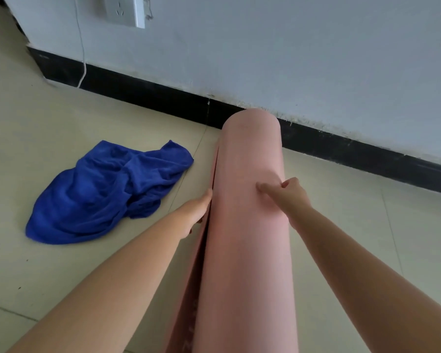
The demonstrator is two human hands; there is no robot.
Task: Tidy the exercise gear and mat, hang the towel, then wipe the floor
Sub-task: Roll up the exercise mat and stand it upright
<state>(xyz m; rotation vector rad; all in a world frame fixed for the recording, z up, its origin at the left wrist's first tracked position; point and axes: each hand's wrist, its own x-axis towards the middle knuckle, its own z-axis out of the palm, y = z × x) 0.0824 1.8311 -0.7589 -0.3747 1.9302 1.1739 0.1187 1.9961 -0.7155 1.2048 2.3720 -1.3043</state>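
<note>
Rolling the pink mat (247,225) is the step in hand: the left hand (197,211) presses flat against the roll's loose edge, and the right hand (288,193) presses its top with fingers partly curled. Farther out, the blue towel (107,192) lies crumpled on the floor (61,128) toward the wall (290,59). Next, I judge, the roll needs snugging and standing aside.

Your two bare arms reach forward. Your left hand (199,208) lies flat with straight fingers. Your right hand (284,193) has its thumb out and fingers curled.
</note>
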